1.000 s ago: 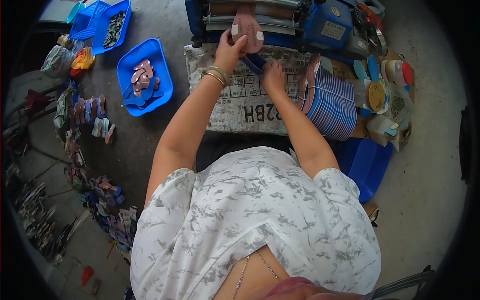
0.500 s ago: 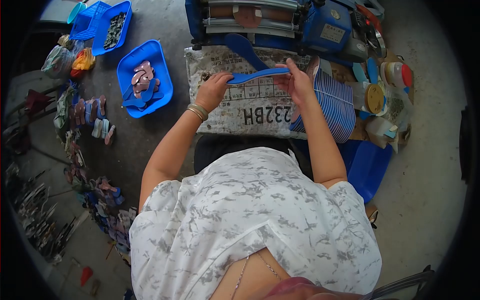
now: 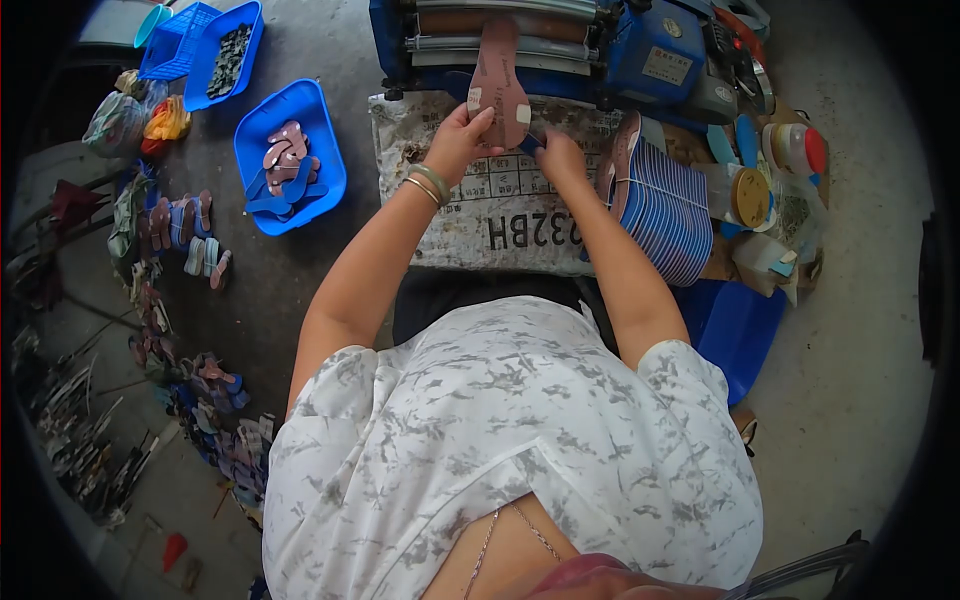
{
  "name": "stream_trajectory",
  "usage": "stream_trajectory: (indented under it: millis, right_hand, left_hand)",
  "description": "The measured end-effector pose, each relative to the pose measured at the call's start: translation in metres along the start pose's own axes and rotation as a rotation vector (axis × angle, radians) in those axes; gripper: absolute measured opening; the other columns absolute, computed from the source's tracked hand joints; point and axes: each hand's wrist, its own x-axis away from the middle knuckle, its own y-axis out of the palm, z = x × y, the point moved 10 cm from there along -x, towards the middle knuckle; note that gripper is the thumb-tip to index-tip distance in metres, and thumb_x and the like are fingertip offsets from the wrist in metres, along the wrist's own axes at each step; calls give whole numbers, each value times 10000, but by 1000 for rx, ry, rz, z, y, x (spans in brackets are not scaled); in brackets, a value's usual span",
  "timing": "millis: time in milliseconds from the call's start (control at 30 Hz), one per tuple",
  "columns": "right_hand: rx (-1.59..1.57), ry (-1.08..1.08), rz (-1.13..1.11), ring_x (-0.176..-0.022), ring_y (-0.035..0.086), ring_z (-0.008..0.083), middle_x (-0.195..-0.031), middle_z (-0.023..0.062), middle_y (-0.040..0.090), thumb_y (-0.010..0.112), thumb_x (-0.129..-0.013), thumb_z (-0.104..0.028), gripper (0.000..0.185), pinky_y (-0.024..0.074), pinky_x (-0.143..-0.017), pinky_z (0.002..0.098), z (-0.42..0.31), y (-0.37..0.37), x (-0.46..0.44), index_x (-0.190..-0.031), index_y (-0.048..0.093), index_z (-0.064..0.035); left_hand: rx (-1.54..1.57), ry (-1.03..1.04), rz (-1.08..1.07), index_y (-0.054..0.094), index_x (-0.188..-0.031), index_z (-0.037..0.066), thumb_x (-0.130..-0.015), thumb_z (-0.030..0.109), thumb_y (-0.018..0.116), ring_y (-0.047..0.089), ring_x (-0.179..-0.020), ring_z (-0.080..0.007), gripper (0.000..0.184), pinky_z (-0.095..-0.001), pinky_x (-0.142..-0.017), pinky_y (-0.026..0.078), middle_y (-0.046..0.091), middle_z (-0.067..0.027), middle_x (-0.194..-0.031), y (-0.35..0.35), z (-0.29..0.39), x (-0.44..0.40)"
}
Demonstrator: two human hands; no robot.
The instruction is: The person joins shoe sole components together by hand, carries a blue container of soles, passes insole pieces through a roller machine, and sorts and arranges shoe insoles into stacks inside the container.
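Note:
My left hand (image 3: 460,146) is closed on the near end of a brownish-pink insole (image 3: 500,78), which has pale square patches and faint markings. The insole's far end lies against the rollers (image 3: 450,45) of a blue machine. To the right, my right hand (image 3: 562,158) is closed at the edge of a blue insole (image 3: 533,143). Most of this blue piece is hidden under the pink insole and my fingers. Both hands are above a printed white sack (image 3: 455,235) that covers the work surface.
A blue tray (image 3: 335,185) with pink and blue insoles stands on the left. A bundle of striped insoles (image 3: 665,215) lies at the right, beside jars (image 3: 748,197). Another blue tray (image 3: 740,345) is lower right. Tied footwear pieces (image 3: 180,222) line the left floor.
Both hands previously held a blue insole crosswise over the sack. The left hand has moved forward and right onto the pink insole, now out at the rollers; the right hand has moved slightly left.

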Motion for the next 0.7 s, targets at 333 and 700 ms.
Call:
stream_trajectory:
  millis: [333,700]
  right_hand:
    - [-879,209,-31,-769,671,184,-875,76,677,621,-921,-231,270,537,-682,321,-9,-89,107,-1087,627,-19]
    - [-1237,-9,-356,-901,638,123,-1031,40,670,650,-896,-165,327,515,-721,268,-77,-72,117,-1190,587,-37]
  left_hand:
    - [-1158,811,172,345,-1422,63,-822,469,708,424,-1271,-340,809,-478,-1035,381,393,-202,-1401,43,84,55]
    - [-77,161,-12,380,-1402,24,-953,250,601,542,-1159,-166,549,-310,-956,448,533,-96,-1311,14,-20,118]
